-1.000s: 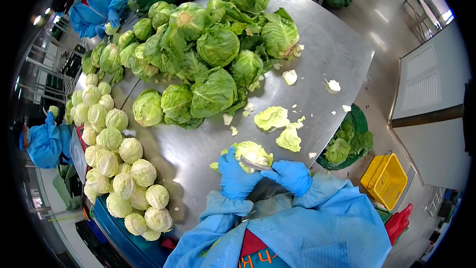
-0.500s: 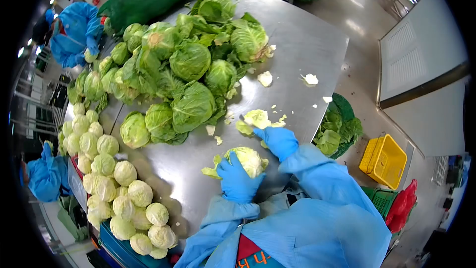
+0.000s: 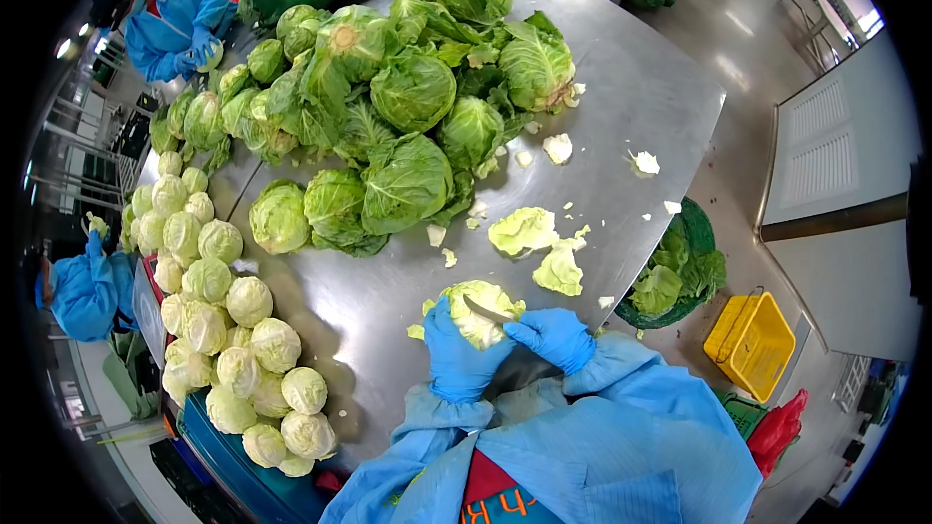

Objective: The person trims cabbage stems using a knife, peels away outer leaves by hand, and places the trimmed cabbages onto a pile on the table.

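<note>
A pale green cabbage point(image 3: 468, 293) rests near the front of the steel table, with my left hand point(image 3: 462, 353) wrapped round its near side. My right hand point(image 3: 555, 338), also in a blue glove, grips a knife point(image 3: 490, 312) whose blade lies against the cabbage's right part. The knife's handle is hidden inside the fingers. Just beyond the cabbage are two cut-off leaves point(image 3: 522, 231) and several small white scraps point(image 3: 558, 148).
Untrimmed cabbages point(image 3: 413, 92) are heaped at the back of the steel table point(image 3: 374, 330). Trimmed pale cabbages point(image 3: 276, 344) are piled at left. A green basket of leaves point(image 3: 716, 267) and a yellow crate point(image 3: 752, 344) stand right. Two co-workers in blue point(image 3: 175, 15) are at left.
My right hand has drawn back from the leaves toward the cabbage, and the knife blade now shows on it. Another loose leaf lies on the table. The view has shifted slightly.
</note>
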A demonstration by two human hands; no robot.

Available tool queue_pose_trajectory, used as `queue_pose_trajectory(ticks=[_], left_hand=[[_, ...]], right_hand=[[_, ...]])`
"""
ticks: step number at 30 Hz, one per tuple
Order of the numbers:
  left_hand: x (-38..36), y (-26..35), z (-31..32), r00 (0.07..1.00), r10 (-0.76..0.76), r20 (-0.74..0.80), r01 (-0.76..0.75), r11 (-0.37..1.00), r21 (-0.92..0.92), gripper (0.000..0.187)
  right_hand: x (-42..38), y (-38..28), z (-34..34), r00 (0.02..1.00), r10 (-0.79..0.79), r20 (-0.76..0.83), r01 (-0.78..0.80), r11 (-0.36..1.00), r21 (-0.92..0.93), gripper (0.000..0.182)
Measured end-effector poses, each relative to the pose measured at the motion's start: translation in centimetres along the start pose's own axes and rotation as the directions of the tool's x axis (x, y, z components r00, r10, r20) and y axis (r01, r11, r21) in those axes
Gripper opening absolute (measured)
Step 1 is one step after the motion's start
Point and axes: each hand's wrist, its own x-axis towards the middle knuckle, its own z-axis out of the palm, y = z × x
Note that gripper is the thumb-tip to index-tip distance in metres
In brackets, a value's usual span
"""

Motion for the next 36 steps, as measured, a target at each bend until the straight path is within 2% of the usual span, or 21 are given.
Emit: queue_pose_trajectory(ticks=[4, 7, 10, 13, 16, 19, 21, 22, 24, 25, 27, 28, 29, 32, 35, 36], left_hand=[[-0.3, 0.2, 0.3, 0.999, 0.029, -0.034, -0.026, 0.996, 0.090, 0.111], [0.0, 0.8, 0.4, 0.999, 0.015, -0.040, -0.010, 0.989, 0.146, 0.110], [0.1, 1.2, 0.7, 0.999, -0.009, -0.036, 0.015, 0.985, 0.173, 0.112], [0.4, 1.3, 1.1, 0.999, -0.042, -0.030, 0.047, 0.986, 0.160, 0.115], [0.4, 1.2, 1.1, 0.998, -0.062, -0.018, 0.064, 0.983, 0.174, 0.115], [0.4, 1.7, 0.7, 0.998, -0.064, -0.002, 0.064, 0.978, 0.198, 0.115], [0.4, 1.7, 0.8, 0.999, -0.046, 0.001, 0.045, 0.975, 0.216, 0.115], [0.3, 1.9, 0.7, 0.996, -0.093, 0.014, 0.088, 0.976, 0.201, 0.116], [0.7, 2.6, 0.4, 0.985, -0.166, 0.041, 0.157, 0.974, 0.163, 0.116], [0.6, 2.7, 0.6, 0.993, -0.113, 0.014, 0.108, 0.974, 0.201, 0.113], [0.0, 2.3, 0.6, 0.999, -0.016, -0.047, 0.028, 0.958, 0.285, 0.108], [0.3, 2.0, 0.6, 0.999, -0.035, -0.037, 0.043, 0.967, 0.250, 0.111], [0.3, 1.7, 0.5, 0.998, -0.061, -0.018, 0.063, 0.974, 0.216, 0.114], [0.3, 1.3, 0.2, 0.995, -0.101, -0.003, 0.101, 0.989, 0.110, 0.117], [0.5, 0.6, -0.2, 0.997, -0.075, 0.011, 0.074, 0.994, 0.074, 0.115], [0.5, 0.3, -0.4, 0.998, -0.058, 0.021, 0.057, 0.996, 0.073, 0.114]], right_hand=[[1.3, 0.7, -0.5, 0.996, -0.085, -0.013, 0.085, 0.996, 0.006, 0.059], [2.4, 1.0, -1.0, 0.996, -0.042, 0.080, 0.042, 0.999, -0.009, 0.061], [2.6, -0.4, -2.2, 0.954, 0.162, 0.253, -0.179, 0.983, 0.046, 0.064], [2.0, -1.5, -2.9, 0.983, 0.076, 0.169, -0.066, 0.996, -0.067, 0.066], [2.5, -0.7, -1.3, 1.000, 0.019, 0.007, -0.018, 0.989, -0.148, 0.064], [2.9, 0.5, -1.4, 0.998, -0.042, 0.044, 0.043, 0.999, -0.018, 0.062], [3.1, 0.6, -1.2, 0.999, -0.004, 0.045, 0.006, 0.999, -0.040, 0.062], [3.0, 0.6, -1.1, 0.999, 0.019, 0.043, -0.017, 0.999, -0.051, 0.062], [3.2, 0.4, -0.9, 0.992, 0.019, -0.125, -0.037, 0.990, -0.137, 0.060], [3.2, 0.3, -0.9, 0.979, 0.010, -0.206, -0.048, 0.982, -0.180, 0.060], [2.7, 0.6, -0.9, 0.980, -0.024, -0.199, 0.022, 1.000, -0.014, 0.056], [2.5, 0.7, -0.9, 0.981, -0.042, -0.189, 0.057, 0.996, 0.075, 0.054], [2.3, 0.8, -0.7, 0.987, -0.050, -0.156, 0.051, 0.999, -0.001, 0.044], [2.2, -2.1, -1.3, 0.927, -0.031, -0.375, 0.067, 0.994, 0.085, 0.039], [3.8, -1.4, -0.8, 0.900, -0.217, -0.379, 0.236, 0.972, 0.003, 0.042], [4.1, -1.2, -0.5, 0.912, -0.230, -0.340, 0.244, 0.970, 0.000, 0.042]])
